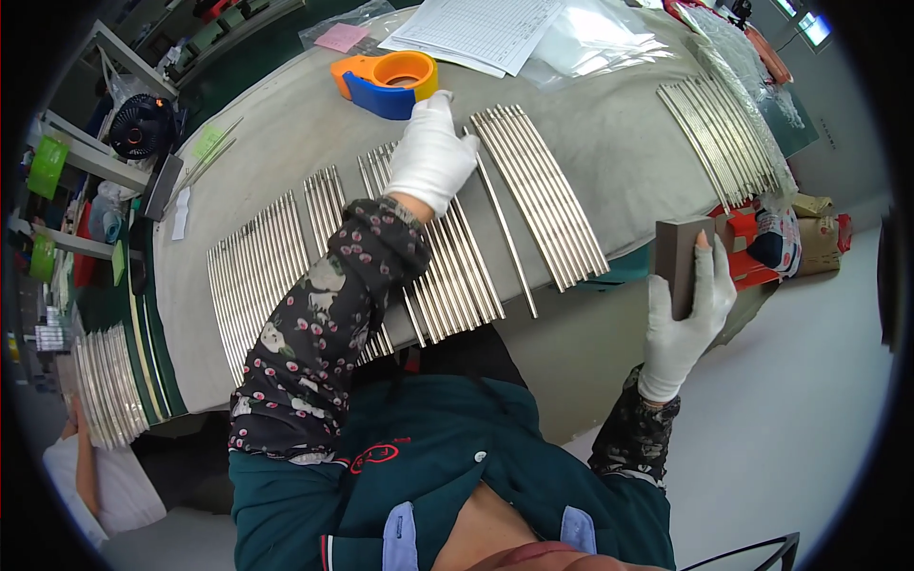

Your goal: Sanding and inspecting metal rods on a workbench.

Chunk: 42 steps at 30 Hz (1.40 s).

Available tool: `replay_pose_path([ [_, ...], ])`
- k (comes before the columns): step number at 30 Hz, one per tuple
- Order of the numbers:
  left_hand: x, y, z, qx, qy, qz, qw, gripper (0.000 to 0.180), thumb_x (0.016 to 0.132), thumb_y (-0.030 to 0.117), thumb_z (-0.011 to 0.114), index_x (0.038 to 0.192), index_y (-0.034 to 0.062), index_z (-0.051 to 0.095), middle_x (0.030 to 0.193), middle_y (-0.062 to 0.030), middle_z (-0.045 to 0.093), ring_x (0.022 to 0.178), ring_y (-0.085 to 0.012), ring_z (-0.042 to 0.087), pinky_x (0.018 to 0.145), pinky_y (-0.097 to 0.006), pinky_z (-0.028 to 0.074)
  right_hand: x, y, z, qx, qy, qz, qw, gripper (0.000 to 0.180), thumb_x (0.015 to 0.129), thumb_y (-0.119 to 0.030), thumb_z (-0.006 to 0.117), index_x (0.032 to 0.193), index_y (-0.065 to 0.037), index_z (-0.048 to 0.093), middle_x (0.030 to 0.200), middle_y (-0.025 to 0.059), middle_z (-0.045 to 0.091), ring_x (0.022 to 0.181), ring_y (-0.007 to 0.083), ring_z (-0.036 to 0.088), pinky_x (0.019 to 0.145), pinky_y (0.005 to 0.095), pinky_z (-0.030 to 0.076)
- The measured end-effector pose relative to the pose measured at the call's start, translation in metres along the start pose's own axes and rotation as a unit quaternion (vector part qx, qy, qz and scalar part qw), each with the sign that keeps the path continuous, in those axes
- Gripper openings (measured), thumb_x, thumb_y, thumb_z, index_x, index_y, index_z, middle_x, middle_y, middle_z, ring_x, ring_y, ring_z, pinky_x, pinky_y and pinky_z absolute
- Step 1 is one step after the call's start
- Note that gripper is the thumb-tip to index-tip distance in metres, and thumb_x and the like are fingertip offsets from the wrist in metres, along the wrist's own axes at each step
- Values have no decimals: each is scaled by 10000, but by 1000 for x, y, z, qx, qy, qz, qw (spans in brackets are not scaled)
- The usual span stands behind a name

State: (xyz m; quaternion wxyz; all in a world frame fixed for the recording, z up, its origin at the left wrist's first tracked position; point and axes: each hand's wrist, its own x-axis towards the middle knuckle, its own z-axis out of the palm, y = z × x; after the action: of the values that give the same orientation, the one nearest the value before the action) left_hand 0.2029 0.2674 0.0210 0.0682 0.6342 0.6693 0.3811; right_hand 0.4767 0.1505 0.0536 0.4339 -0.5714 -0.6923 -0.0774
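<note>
My left hand (pixel 431 157), in a white glove, reaches over the table above a group of silver metal rods (pixel 457 276). Its index finger and thumb are apart; the finger nears the orange-and-blue tape dispenser (pixel 388 84). By the thumb lies the top end of a single rod (pixel 505 231), set off from the groups beside it; I cannot tell whether the thumb touches it. My right hand (pixel 687 328), gloved in white with a bare fingertip showing, grips a grey-brown rectangular block (pixel 676 266) upright, off the table's right side.
More rods lie in rows: one group (pixel 538 195) right of the single rod, others (pixel 257 276) at left, another (pixel 719 138) at far right. Papers (pixel 471 33) and clear plastic bags (pixel 595 43) lie at the back. A black fan (pixel 143 127) stands left; another person (pixel 105 476) is lower left.
</note>
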Motion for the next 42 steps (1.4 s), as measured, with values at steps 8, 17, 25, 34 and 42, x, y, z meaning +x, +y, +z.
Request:
replay_pose_path([
  [8,-126,84,-57,106,-355,227,901,746,689,366,746,1253,-44,482,1282,-258,444,1241,-404,402,1016,-483,346,-24,24,-7,-22,-49,39,998,655,695,-82,670,1329,-96,507,1335,214,469,1141,350,449,990,438,358],
  [17,-139,87,1,158,-225,209,938,716,677,328,746,1230,-52,498,1283,-241,451,1242,-390,405,1014,-496,338,-18,17,7,20,-49,42,998,647,709,-86,652,1338,-98,498,1342,217,469,1148,347,448,991,438,357],
  [25,-131,86,10,106,-202,236,944,663,704,293,718,1228,-49,499,1315,-218,444,1259,-359,397,1031,-474,332,-21,21,14,38,-67,44,996,640,712,-97,650,1333,-83,492,1340,210,472,1144,348,451,986,444,362],
  [34,-151,60,-62,69,-311,186,929,809,677,403,753,1322,17,453,1410,-174,365,1352,-337,305,1099,-557,219,-20,20,15,45,-77,50,995,636,709,-95,641,1327,-73,496,1343,204,470,1132,348,455,985,444,361],
  [42,-150,52,-55,89,-341,210,912,815,699,407,739,1341,15,428,1426,-186,350,1364,-345,290,1109,-561,191,-16,-9,24,58,-133,-14,989,707,656,-85,698,1335,-97,504,1308,209,476,1119,343,452,976,428,362],
])
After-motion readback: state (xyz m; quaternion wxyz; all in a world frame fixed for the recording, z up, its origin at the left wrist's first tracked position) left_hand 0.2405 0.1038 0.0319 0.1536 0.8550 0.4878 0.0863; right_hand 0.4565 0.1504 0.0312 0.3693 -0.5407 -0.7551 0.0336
